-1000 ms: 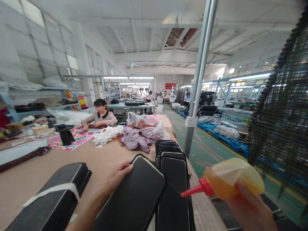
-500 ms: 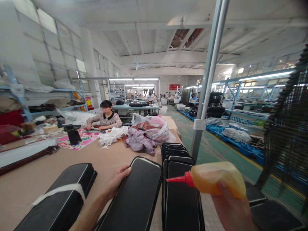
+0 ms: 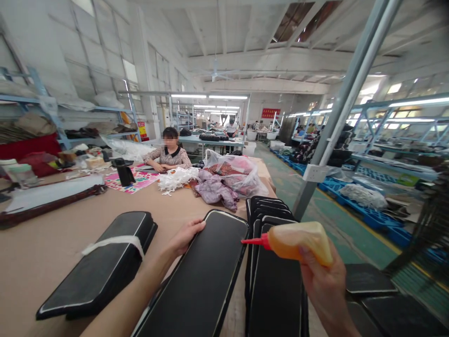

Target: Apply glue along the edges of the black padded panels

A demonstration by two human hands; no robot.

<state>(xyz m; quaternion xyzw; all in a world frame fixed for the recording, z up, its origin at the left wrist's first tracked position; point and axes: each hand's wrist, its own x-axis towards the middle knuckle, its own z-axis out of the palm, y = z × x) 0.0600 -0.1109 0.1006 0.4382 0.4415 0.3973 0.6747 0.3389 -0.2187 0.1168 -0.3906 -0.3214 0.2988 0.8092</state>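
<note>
My left hand [image 3: 187,236] grips the upper left edge of a long black padded panel [image 3: 201,276] with rounded corners and a pale line along its border. My right hand [image 3: 324,281] is wrapped round a squeeze bottle [image 3: 298,241] of amber liquid with a red nozzle. The nozzle points left, its tip at the panel's right edge near the top corner; whether it touches I cannot tell. Beside that edge stands a row of similar black panels [image 3: 277,281]. To the left lies a stack of black panels [image 3: 101,267] tied with a white band.
Purple cloth [image 3: 217,187], a clear plastic bag [image 3: 247,175] and white strips [image 3: 177,180] lie farther back on the brown-covered table [image 3: 147,199]. A co-worker [image 3: 170,154] sits beyond. A metal post [image 3: 336,121] rises at the right. More black panels [image 3: 396,309] lie lower right.
The view has turned left and down. The bottle has moved left relative to the panel, bringing the nozzle tip to its right edge. My left hand keeps its grip.
</note>
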